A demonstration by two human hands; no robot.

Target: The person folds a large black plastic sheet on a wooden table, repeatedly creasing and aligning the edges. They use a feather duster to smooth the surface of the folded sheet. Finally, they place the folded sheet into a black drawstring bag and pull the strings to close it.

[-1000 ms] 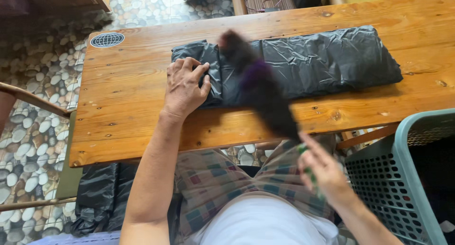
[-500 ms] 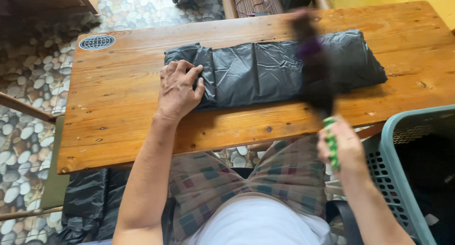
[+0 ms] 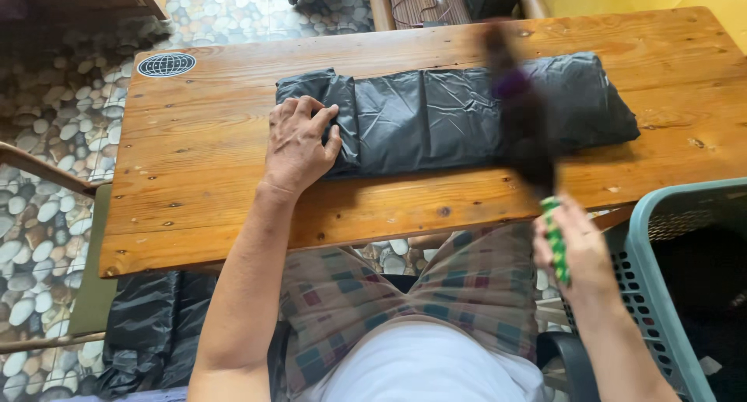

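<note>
Black plastic sheeting (image 3: pixel 459 114), folded into a long pad, lies mid-frame on the surface (image 3: pixel 194 161); my left hand (image 3: pixel 299 145) presses flat on its left end, my right hand (image 3: pixel 572 250) grips a green-handled duster (image 3: pixel 525 122), brushing unfinished.

The left hand (image 3: pixel 298 145) lay flat on the left end of a folded black plastic bag (image 3: pixel 436 114) on the wooden table (image 3: pixel 194 176). The right hand (image 3: pixel 572 250) gripped the green handle of a dark, motion-blurred brush (image 3: pixel 520 110) over the bag, beside a teal basket (image 3: pixel 661 238).
</note>
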